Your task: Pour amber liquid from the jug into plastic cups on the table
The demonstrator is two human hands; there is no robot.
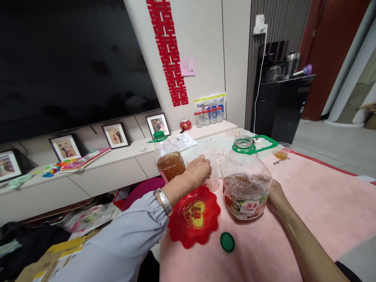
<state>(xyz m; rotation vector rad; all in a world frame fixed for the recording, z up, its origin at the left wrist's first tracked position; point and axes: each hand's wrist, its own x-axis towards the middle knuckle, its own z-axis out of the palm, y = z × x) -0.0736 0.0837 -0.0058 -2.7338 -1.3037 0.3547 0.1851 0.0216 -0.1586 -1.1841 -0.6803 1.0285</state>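
Observation:
My left hand [198, 170], with a silver bracelet at the wrist, reaches over the red scalloped tray [192, 219]. Its fingers are curled closed at a clear, ribbed plastic piece [214, 178] that looks like stacked cups; the fingertips are hidden. My right hand [275, 195] holds the right side of a large clear plastic jug [246, 192], its fingers mostly out of sight behind it. This jug stands upright and uncapped, with foamy brown liquid inside and a green handle [268, 144] at its neck. A green cap [227, 242] lies in front of it on the pink cloth.
Behind my left hand stands a second jug [170, 164] of amber liquid, its green cap on. A cup [282, 152] with some liquid stands at the right on the pink cloth [323, 199]. Red-lidded jars [205, 118] and photo frames [116, 135] line the cabinet behind.

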